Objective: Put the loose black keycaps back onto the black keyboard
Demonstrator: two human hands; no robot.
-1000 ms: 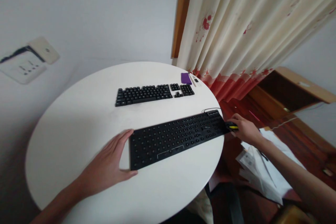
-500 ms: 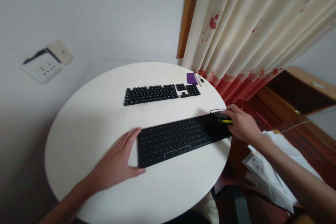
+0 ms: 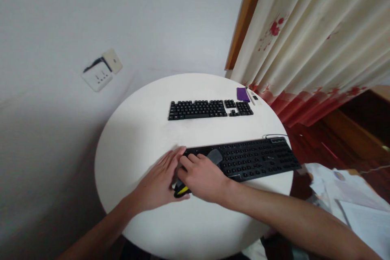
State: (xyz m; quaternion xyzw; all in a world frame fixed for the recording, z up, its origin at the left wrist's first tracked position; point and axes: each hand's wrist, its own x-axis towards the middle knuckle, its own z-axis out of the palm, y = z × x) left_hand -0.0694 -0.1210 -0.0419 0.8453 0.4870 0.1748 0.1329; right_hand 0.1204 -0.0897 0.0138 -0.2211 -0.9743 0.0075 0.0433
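A black keyboard [image 3: 258, 158] with its keycaps off lies at a slant on the white round table [image 3: 137, 126]. My left hand [image 3: 158, 180] holds its left end, fingers at the far edge and thumb at the near edge. Over that same end, my right hand [image 3: 202, 176] is closed around a small cleaning brush [image 3: 215, 157] with a grey rounded end and a yellow strip. My fingers cover most of the brush, and the two hands nearly meet. Beyond them, the loose black keycaps [image 3: 198, 109] are set out in keyboard order.
At the far right of the table lie a purple cloth [image 3: 243, 94] and a thin light-coloured stick [image 3: 251, 98]. A cable [image 3: 274, 135] loops behind the keyboard. Papers and plastic bags [image 3: 350, 195] are heaped right of the table, below a curtain [image 3: 298, 48].
My right hand has swept the brush from the keyboard's right end to its left end, beside my left hand. My left hand keeps its hold. The view has turned slightly left.
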